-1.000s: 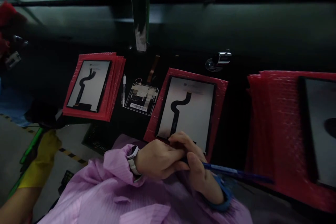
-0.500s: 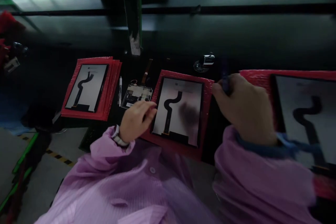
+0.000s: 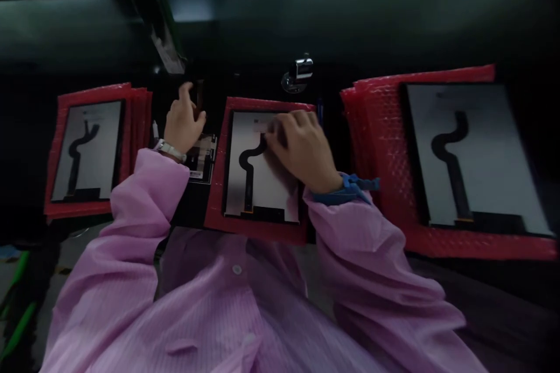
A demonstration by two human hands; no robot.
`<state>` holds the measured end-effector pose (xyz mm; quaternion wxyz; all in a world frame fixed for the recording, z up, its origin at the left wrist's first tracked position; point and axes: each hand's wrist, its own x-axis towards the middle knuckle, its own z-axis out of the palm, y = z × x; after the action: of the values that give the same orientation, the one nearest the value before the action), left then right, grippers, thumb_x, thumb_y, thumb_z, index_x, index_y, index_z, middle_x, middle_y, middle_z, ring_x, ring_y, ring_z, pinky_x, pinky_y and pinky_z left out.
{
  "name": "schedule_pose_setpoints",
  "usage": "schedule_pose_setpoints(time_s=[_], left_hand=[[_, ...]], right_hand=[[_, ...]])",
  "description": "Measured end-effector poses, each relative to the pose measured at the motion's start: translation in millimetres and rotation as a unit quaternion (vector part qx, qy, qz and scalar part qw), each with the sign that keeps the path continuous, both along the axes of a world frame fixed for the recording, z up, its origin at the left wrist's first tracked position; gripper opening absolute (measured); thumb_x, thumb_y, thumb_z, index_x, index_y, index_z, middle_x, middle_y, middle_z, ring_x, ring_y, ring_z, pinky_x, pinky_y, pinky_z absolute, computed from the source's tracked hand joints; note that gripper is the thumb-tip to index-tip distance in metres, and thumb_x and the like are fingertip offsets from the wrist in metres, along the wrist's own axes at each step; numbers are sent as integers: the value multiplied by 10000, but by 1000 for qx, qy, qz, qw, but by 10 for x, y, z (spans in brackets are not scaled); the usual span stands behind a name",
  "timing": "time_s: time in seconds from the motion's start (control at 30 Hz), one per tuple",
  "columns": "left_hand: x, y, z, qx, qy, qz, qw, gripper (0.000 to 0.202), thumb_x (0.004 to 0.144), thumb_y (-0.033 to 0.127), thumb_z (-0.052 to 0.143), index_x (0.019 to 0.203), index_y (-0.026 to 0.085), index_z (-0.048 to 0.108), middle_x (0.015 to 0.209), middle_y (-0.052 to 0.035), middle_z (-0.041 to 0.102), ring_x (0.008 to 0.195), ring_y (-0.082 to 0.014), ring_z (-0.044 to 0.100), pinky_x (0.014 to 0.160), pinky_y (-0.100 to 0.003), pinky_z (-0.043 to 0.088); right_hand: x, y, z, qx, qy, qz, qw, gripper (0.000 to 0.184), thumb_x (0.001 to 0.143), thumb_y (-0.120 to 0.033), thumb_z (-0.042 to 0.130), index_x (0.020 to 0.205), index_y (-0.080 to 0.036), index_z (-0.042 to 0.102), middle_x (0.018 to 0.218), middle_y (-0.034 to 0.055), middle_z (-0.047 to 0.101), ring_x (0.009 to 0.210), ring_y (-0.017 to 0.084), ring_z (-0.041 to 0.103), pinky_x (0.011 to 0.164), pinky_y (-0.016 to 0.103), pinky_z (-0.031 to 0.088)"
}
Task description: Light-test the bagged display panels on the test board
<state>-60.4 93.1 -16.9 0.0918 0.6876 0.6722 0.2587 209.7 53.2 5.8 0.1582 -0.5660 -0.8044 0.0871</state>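
Note:
A grey display panel [image 3: 266, 192] with a black S-shaped flex cable lies on a red bubble-wrap sheet [image 3: 217, 192] in front of me. My right hand [image 3: 304, 148] rests on the panel's upper part, its bent fingertips touching the top edge near a small pale label [image 3: 261, 125]; nothing shows in it. My left hand [image 3: 181, 122] hovers open over a small circuit board [image 3: 205, 154] left of the panel, one finger raised near a brown strip [image 3: 200, 93]. A watch sits on that wrist, and a blue band on the right wrist.
A second panel [image 3: 90, 148] lies on a stack of red sheets at the left, and a third panel [image 3: 476, 157] on a thicker red stack [image 3: 376, 145] at the right. A small metal fixture [image 3: 300, 70] stands behind the middle panel. A white pen [image 3: 154, 128] lies left of the board.
My right hand has come back from the right stack onto the top of the middle panel. My left hand has risen from the panel's left edge to above the circuit board. The view has shifted right.

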Motion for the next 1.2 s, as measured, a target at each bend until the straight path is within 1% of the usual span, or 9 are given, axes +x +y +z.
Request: schedule_pose_setpoints(time_s=[0.1,0.2,0.4,0.53,0.67,0.8,0.97,1.1,1.2], left_hand=[[-131,60,-211,92,-174,-81,977,716,956,374,696,1505,345,238,957,18,651,878,-160,603,847,-397,526],[-170,51,-193,118,-256,-114,952,680,989,455,672,1478,416,200,1052,53,644,928,-122,576,863,-382,522],[-52,-42,107,139,-260,-117,948,493,1047,429,585,1417,417,260,995,97,616,859,-61,573,828,-361,606],[-2,-69,145,136,-220,-119,958,168,1068,374,544,1228,328,535,965,112,613,790,3,600,745,-301,629],[9,-65,91,147,-271,-120,944,352,1038,398,591,1343,349,422,1305,119,625,764,2,627,613,-286,646],[23,-83,124,138,-303,-153,930,437,1049,309,597,1412,422,381,1341,179,644,913,-33,688,764,-361,695],[71,-144,226,77,-323,-146,932,181,1026,394,615,1187,316,642,977,146,710,834,-39,661,740,-334,640],[131,-185,263,79,-356,-144,920,249,998,463,629,983,221,687,840,94,729,701,-69,688,593,-327,568],[168,-198,280,88,-375,-156,910,327,1001,491,610,880,197,688,759,72,720,636,-67,679,569,-314,561]], right_hand=[[-90,-164,-100,-9,12,87,996,527,982,-453,596,1385,-114,555,1422,222,532,1334,396,475,1109,579,423],[-116,-298,-108,-35,-16,110,993,774,947,-572,636,1518,-88,438,1585,262,369,1498,445,319,1210,641,304],[-36,-352,17,-51,-3,116,992,689,978,-531,609,1524,-149,432,1459,214,519,1387,401,469,1111,579,454],[-22,-352,32,-53,-1,123,991,739,954,-584,629,1515,-145,432,1459,214,511,1389,405,457,1124,587,441],[-47,-364,33,-65,25,128,989,660,948,-448,687,1487,-139,464,1381,190,559,1352,393,479,1124,592,443],[-72,-346,31,-91,132,142,977,607,940,-290,670,1498,-190,454,1355,147,581,1273,330,547,1092,560,497],[-119,-288,-32,-154,316,131,927,591,948,-313,632,1500,-262,430,1513,105,491,1371,264,545,1146,491,516],[-151,-272,-89,-232,437,68,866,688,967,-370,606,1567,-354,268,1593,73,402,1275,209,641,999,412,615],[-157,-268,-103,-274,508,48,815,697,967,-399,597,1563,-365,238,1534,66,492,1217,203,680,932,410,639]])
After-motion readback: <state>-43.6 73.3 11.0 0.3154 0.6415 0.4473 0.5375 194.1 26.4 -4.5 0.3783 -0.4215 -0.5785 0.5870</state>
